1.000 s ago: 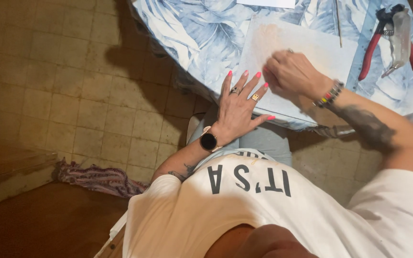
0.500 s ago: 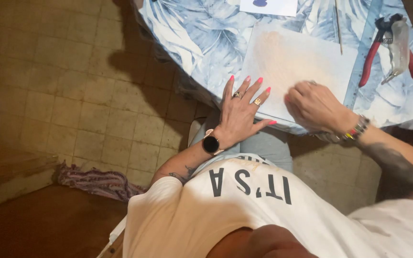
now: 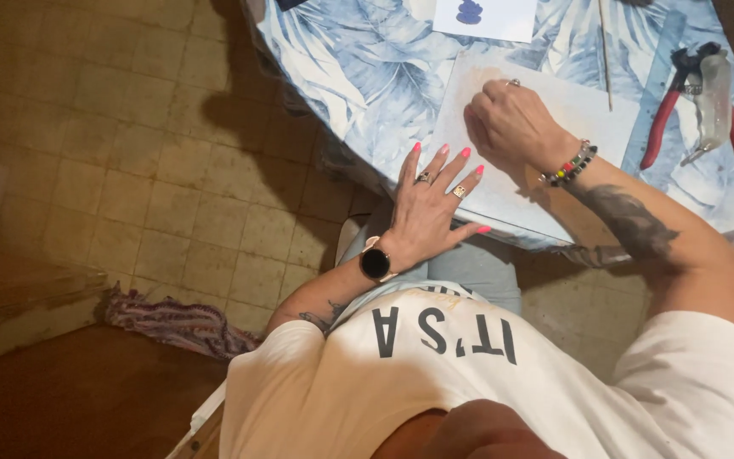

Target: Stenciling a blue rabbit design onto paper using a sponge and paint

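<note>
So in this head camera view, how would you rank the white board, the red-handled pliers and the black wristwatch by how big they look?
1. White board, pressed by both the left hand and the right hand.
2. Red-handled pliers.
3. Black wristwatch, smallest by far, though it sits nearer the camera.

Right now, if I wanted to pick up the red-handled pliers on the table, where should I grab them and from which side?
Probably take the red-handled pliers by the two red handles, which point toward the table's near edge, coming from above on that side. The dark jaws lie at the far end beside a clear plastic piece that partly covers the right handle, so the left handle is the freer one. The right hand is nearest.
</note>
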